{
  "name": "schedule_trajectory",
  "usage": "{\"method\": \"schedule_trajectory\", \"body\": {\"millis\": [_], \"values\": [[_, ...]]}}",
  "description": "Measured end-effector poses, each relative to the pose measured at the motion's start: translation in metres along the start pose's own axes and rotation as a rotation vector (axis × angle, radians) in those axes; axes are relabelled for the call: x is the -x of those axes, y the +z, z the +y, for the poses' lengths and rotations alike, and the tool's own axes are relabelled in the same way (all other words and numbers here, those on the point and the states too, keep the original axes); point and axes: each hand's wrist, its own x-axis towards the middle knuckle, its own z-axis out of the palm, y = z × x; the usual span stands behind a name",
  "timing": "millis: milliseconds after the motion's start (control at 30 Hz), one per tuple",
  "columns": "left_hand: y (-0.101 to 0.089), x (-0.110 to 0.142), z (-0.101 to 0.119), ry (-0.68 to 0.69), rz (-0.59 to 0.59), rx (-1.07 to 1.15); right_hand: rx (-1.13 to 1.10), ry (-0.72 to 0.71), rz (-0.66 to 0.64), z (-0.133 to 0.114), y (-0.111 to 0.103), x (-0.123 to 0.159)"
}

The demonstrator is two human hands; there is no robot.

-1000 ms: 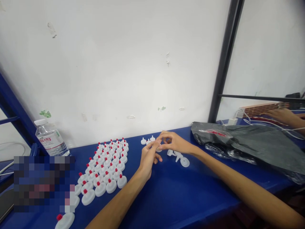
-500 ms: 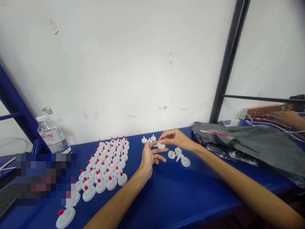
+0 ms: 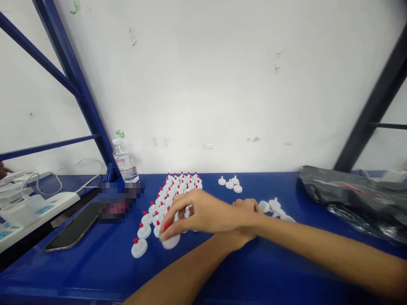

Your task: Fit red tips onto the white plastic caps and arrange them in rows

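My right hand point(image 3: 192, 212) reaches across to the left, its thumb and fingers pinching the red tip of a white round nozzle cap point(image 3: 171, 242). That cap is beside the near part of a group of similar red-tipped nozzle caps point(image 3: 144, 231), several rows of which stand upright. My left hand point(image 3: 247, 205) is behind the right forearm, close to a few loose white nozzle caps without red tips point(image 3: 274, 204). Its fingers are mostly hidden. Farther back, several more plain nozzle caps point(image 3: 229, 184) stand spout up.
A water bottle point(image 3: 125, 163) stands at the back left by the blue frame post point(image 3: 83, 101). A phone point(image 3: 74, 226) and a white power strip point(image 3: 44, 212) lie at left. Grey plastic bags point(image 3: 346, 190) lie at right on the blue table point(image 3: 95, 271).
The view has turned left. My right hand has carried the red-tipped cap from beside my left hand over to the rows, crossing above the left arm. My left hand has moved toward the loose caps.
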Motion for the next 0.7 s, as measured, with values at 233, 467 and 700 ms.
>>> {"method": "schedule_trajectory", "body": {"millis": [233, 467, 700], "values": [[-0.004, 0.007, 0.017, 0.180, -0.219, -0.669, 0.271, -0.040, -0.152, 0.055, 0.054, -0.034], [-0.007, 0.009, 0.020, 0.218, -0.260, -0.687, 0.465, 0.052, -0.060, 0.059, 0.056, -0.029], [-0.004, 0.007, 0.019, 0.190, -0.245, -0.662, 0.587, 0.000, -0.017, 0.042, 0.052, -0.027]]}}
